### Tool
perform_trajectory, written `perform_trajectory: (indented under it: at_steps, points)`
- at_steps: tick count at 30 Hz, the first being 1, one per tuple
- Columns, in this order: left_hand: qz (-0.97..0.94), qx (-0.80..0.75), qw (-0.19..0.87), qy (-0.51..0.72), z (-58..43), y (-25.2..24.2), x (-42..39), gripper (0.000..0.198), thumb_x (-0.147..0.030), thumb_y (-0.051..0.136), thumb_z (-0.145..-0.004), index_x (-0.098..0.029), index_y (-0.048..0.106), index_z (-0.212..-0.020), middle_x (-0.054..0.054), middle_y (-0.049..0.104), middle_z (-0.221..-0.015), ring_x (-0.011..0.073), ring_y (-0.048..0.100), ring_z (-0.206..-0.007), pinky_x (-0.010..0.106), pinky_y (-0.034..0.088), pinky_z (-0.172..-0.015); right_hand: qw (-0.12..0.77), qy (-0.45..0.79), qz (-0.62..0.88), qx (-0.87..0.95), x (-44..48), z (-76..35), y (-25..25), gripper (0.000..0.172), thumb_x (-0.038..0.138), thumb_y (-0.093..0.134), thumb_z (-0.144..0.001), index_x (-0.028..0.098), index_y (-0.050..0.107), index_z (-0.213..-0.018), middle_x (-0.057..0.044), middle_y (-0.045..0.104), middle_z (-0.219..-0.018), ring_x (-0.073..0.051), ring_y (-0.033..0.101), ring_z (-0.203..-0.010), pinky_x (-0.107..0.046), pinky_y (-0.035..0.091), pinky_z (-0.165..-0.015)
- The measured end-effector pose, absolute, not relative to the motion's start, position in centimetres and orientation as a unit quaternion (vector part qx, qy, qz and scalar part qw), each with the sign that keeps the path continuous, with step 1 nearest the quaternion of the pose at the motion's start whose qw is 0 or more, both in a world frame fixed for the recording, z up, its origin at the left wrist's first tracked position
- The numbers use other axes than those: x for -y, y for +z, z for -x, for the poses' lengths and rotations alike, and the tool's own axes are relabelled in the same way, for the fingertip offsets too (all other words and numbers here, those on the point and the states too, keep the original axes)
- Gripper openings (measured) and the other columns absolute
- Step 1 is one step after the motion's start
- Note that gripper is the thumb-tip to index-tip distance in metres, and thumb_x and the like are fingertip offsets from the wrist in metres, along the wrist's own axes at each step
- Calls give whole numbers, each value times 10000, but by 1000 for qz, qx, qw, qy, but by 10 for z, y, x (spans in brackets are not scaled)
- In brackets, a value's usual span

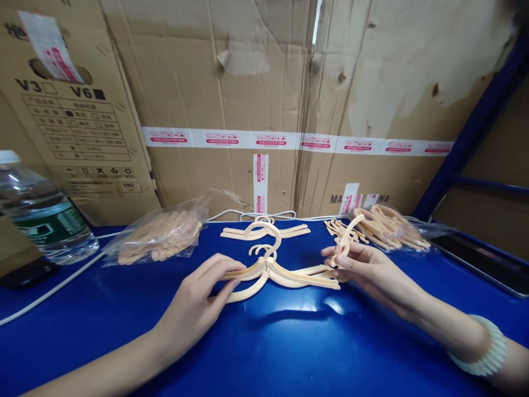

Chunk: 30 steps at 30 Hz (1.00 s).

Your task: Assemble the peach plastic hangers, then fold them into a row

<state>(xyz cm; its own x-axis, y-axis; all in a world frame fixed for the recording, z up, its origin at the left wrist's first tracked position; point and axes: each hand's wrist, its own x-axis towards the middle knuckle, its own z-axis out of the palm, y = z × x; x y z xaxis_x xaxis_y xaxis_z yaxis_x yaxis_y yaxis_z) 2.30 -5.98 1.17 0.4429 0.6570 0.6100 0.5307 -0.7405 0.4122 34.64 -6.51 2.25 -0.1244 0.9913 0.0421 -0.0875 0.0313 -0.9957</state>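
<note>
My left hand [202, 295] pinches the left end of a small stack of cream plastic mini hangers [281, 273] held just above the blue table [264, 342]. My right hand [359, 264] grips the right end of the same stack and also holds a separate hook piece [349, 231] that sticks up between its fingers. The hangers' hooks [266, 240] rise in the middle between both hands. Another flat pile of cream hangers [264, 230] lies on the table just behind.
A clear bag of hangers [159, 237] lies at the left, an opened bag with loose hangers [388, 226] at the right. A water bottle [41, 212] stands far left beside a white cable [49, 292]. Cardboard boxes [248, 99] wall the back; a dark tablet [483, 262] lies at right.
</note>
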Motion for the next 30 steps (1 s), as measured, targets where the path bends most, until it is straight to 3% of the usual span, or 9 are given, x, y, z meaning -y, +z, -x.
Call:
perform_trajectory:
  at_steps: [6,16,23,30]
  points:
    - [-841,-356,75,401,-23,10,58,141,-192,491,-942,-248,585,-1030,24,637,-979,178,634,-895,293,539,-752,466,560,419,542,66,-345,26,333,442,847,-672,175,655,-725,-35,627,-818,-139,558,-719,-234,496,-660]
    - [-839,-358,71,403,-23,9,58,113,-198,500,-940,-237,578,-1012,17,630,-959,173,631,-886,283,530,-748,439,612,418,507,71,-343,32,313,412,815,-733,149,653,-786,-98,689,-943,-165,644,-802,-239,564,-690]
    - [-842,-350,64,405,-22,9,58,124,-171,507,-939,-234,573,-1023,16,626,-971,162,625,-897,267,521,-758,439,624,398,510,71,-343,31,333,374,827,-730,161,571,-736,-42,674,-775,-152,672,-739,-222,558,-679]
    - [-855,-325,30,404,-25,11,60,161,-127,475,-945,-222,571,-1033,25,617,-966,159,620,-911,261,505,-772,451,586,412,532,74,-340,29,389,420,841,-703,167,552,-763,-46,687,-757,-141,657,-684,-234,544,-669]
